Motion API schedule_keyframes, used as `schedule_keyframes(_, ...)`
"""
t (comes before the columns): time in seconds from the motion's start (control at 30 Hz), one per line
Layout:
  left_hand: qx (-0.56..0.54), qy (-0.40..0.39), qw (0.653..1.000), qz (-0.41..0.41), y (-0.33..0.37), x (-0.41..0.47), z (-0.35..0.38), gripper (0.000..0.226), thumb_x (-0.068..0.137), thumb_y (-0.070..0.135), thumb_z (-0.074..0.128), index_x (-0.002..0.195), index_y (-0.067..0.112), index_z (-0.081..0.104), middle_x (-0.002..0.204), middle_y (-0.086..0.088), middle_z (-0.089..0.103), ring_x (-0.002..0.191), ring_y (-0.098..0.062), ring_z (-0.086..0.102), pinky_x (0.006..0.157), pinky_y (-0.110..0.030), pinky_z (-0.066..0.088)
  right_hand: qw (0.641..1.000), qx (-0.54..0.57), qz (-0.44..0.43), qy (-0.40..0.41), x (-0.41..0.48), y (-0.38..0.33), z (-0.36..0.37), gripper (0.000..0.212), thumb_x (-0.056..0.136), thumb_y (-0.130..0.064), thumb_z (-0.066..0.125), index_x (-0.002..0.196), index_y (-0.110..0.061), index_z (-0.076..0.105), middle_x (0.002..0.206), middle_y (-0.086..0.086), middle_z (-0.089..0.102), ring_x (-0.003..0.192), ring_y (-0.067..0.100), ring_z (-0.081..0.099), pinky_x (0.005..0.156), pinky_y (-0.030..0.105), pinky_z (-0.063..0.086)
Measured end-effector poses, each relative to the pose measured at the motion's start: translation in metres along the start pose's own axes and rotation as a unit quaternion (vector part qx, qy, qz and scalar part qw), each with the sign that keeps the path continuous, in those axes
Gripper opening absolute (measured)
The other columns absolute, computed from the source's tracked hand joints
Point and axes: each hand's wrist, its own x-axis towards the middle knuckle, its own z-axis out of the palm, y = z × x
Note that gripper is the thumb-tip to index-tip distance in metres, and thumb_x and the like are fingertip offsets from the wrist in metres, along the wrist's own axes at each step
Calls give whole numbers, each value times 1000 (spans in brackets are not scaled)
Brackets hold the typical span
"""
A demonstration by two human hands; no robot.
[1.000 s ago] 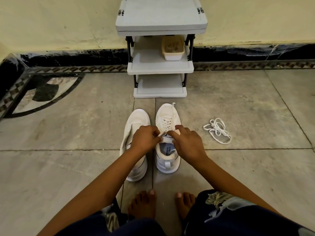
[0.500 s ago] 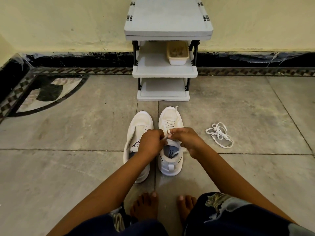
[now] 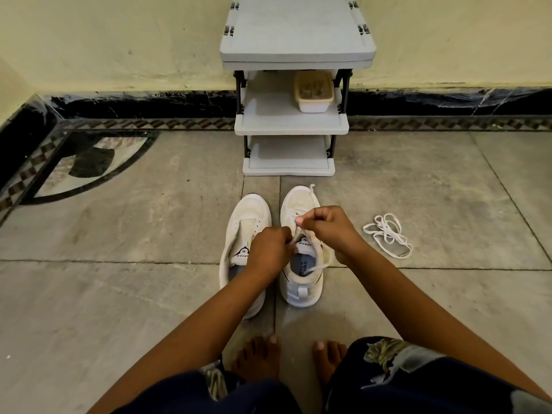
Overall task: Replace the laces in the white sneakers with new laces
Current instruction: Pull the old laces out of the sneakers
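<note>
The white lace (image 3: 302,233) is threaded through the front eyelets of the right-hand sneaker (image 3: 298,201), which stands upright on the stone floor (image 3: 119,294) with its toe pointing away from the person. The right hand (image 3: 325,227) pinches a strand of this lace between thumb and curled fingertips, held up just above the eyelets. The left hand (image 3: 270,252), fingers curled in tight, grips the same lace lower down, beside the printed tongue. The strand runs taut between the two sets of fingertips. Below the right hand's fingers a loose end (image 3: 316,268) lies across the shoe's opening. Which eyelet the pinched strand comes out of is probably one of the upper ones, though the fingers hide it.

Just to the left of the left hand's knuckles, and partly under its wrist, stands the left-hand sneaker (image 3: 249,210), close beside its mate. Well out to the right of the right hand, a bundle of lace (image 3: 388,236) lies loosely tangled on the floor.

Nearer the person than both hands are two bare feet (image 3: 260,357). Beyond the fingertips, past the sneakers' toes, a grey shelf rack (image 3: 298,34) stands against the wall (image 3: 119,40), with a pale tub (image 3: 313,94) on its middle shelf.
</note>
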Motion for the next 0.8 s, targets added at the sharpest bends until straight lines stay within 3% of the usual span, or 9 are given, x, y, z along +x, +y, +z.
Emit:
schedule_keyframes(0.1,-6,-2,1000,-1,-1,1,0,21,85,23,64,95,5,66,96,-14,67,88,-31,60,72,-35,43,999,31,14,-22,-3,-2,-4,6,84,-5,67,83,0,68,65,-8,63,55,-2,54,49,8,41)
schedule_keyframes(0.2,-8,-7,1000,3,-3,1,0,22,85,25,63,94,5,65,96,-13,67,89,-31,60,73,-34,44,987,-147,-57,-20,-3,7,-18,25,79,-11,73,102,-1,70,88,3,66,75,9,59,70,18,48)
schedule_keyframes(0.3,-1,-6,1000,13,-4,1,0,22,87,24,60,92,3,63,95,-15,66,89,-32,60,72,-34,44,845,-503,-156,-89,-4,24,-24,35,82,-21,68,116,-17,66,110,7,58,94,22,57,78,30,43)
schedule_keyframes(0.37,7,-2,1000,19,-4,0,-1,18,87,20,57,88,3,62,94,-16,65,87,-32,59,70,-34,43,761,-612,-189,-105,-7,32,-19,31,88,-24,57,117,-17,63,114,7,51,96,25,56,72,32,42)
schedule_keyframes(0.47,16,1,1000,19,-3,-1,0,16,88,17,54,90,3,61,95,-15,64,87,-32,59,71,-35,43,716,-659,-223,-62,-9,34,-10,22,93,-21,49,106,-12,63,110,8,50,92,26,57,66,32,42)
schedule_keyframes(0.53,11,0,1000,16,-2,-1,1,17,88,18,57,88,2,60,94,-16,63,87,-33,59,68,-34,40,814,-542,-210,-9,-6,27,-8,16,91,-17,54,96,-9,67,103,6,54,88,23,58,69,33,44)
schedule_keyframes(0.6,-2,-6,1000,11,-2,0,0,20,85,22,62,88,2,61,93,-16,63,86,-33,58,69,-36,41,955,-243,-170,0,-6,8,-7,6,86,-9,63,83,-6,68,86,5,54,76,15,57,73,31,46)
schedule_keyframes(0.7,-30,-8,999,7,-5,2,1,20,81,22,66,89,4,65,94,-12,66,88,-29,59,73,-36,44,984,25,-174,-41,-9,-15,-5,17,86,-1,61,73,-13,63,70,-2,54,59,0,53,63,15,47)
schedule_keyframes(0.8,-45,-4,999,2,-8,3,2,20,79,23,68,88,5,66,93,-12,67,87,-28,59,72,-34,43,988,-6,-153,-7,-8,-13,-5,5,84,-5,65,83,-10,67,74,-2,57,63,1,55,67,18,48)
